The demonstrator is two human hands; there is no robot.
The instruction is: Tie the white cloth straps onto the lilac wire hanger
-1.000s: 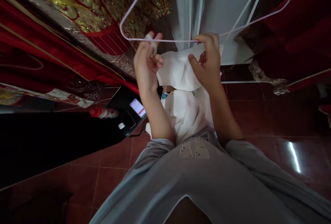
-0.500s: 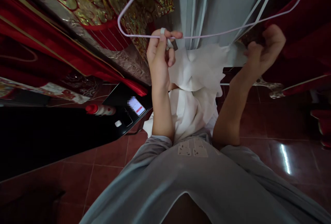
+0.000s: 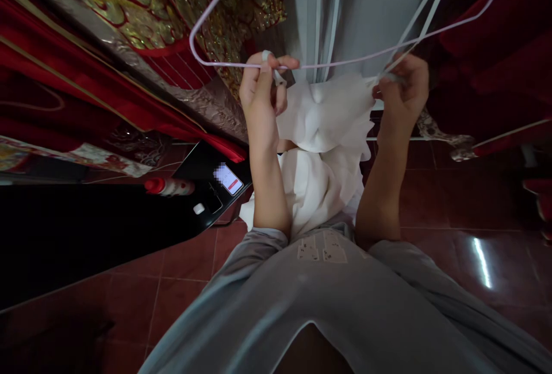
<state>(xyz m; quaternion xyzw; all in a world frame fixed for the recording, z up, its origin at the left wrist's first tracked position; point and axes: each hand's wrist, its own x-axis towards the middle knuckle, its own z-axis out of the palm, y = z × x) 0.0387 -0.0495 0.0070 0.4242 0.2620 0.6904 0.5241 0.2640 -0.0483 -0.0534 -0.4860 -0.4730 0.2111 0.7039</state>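
A pale pink wire hanger (image 3: 345, 62) spans the top of the view. My left hand (image 3: 265, 83) is closed around the left part of its bottom bar, with a white strip looped over a finger. Below the bar hangs a white garment (image 3: 328, 115) with a ruffled right edge, bunched up toward my body. My right hand (image 3: 405, 86) is pinched at that garment's upper right corner, on thin white straps (image 3: 425, 20) that run up across the hanger's bar. The hanger's hook lies beyond the top edge.
Red and gold sequined clothes (image 3: 172, 11) hang on the left, dark red clothes (image 3: 487, 69) on the right. A black table (image 3: 107, 236) at the left holds a lit phone (image 3: 229, 179), a red-capped bottle (image 3: 170, 186) and a small white case (image 3: 199, 209).
My left hand has closed on the hanger bar. My right hand let go of the bar, swung out to the right, then came back in and took hold of the white straps.
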